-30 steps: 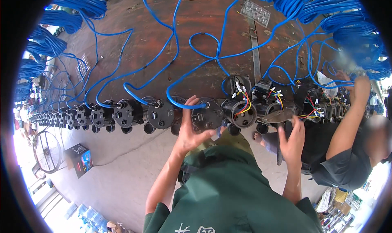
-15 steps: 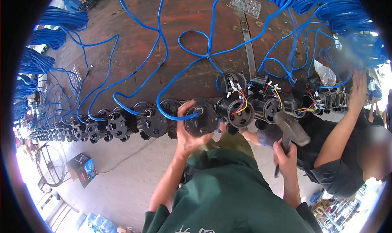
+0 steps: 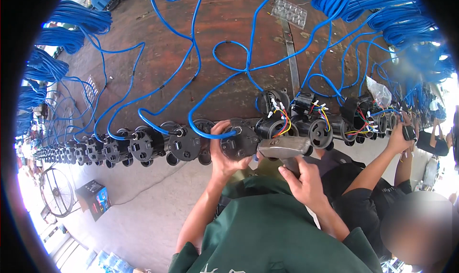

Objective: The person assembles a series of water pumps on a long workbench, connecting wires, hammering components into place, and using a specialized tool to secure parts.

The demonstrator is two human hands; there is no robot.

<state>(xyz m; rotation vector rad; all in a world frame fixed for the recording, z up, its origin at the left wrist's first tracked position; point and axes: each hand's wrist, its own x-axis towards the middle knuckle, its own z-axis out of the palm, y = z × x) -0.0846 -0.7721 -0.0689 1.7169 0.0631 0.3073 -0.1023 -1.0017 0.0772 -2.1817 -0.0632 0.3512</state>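
My left hand [image 3: 221, 157] is wrapped round the side of a black cylindrical housing [image 3: 240, 146]. A blue cable [image 3: 206, 135] runs into the fitting on its round end cap. In my right hand [image 3: 306, 180] is a hammer [image 3: 286, 147], gripped by its dark handle. Its heavy grey head lies sideways close to the right edge of the housing; I cannot tell whether they touch. Just right of the housing, an open-ended black cylinder [image 3: 276, 129] shows red and yellow wires with white connectors. Another capped housing [image 3: 184, 146] stands to the left.
More black housings [image 3: 112, 148] line the edge of the brown worktable [image 3: 167, 67]. Coiled blue cables [image 3: 76, 17] lie at its far left and right. A clear blister tray [image 3: 289, 13] sits at the back. On the right, a co-worker's arm [image 3: 377, 165] reaches to the row. A printed box [image 3: 94, 200] stands on the floor.
My right hand has brought the hammer left, from beside the co-worker to the housing's right edge. My left hand keeps its grip. The co-worker's arm has come lower.
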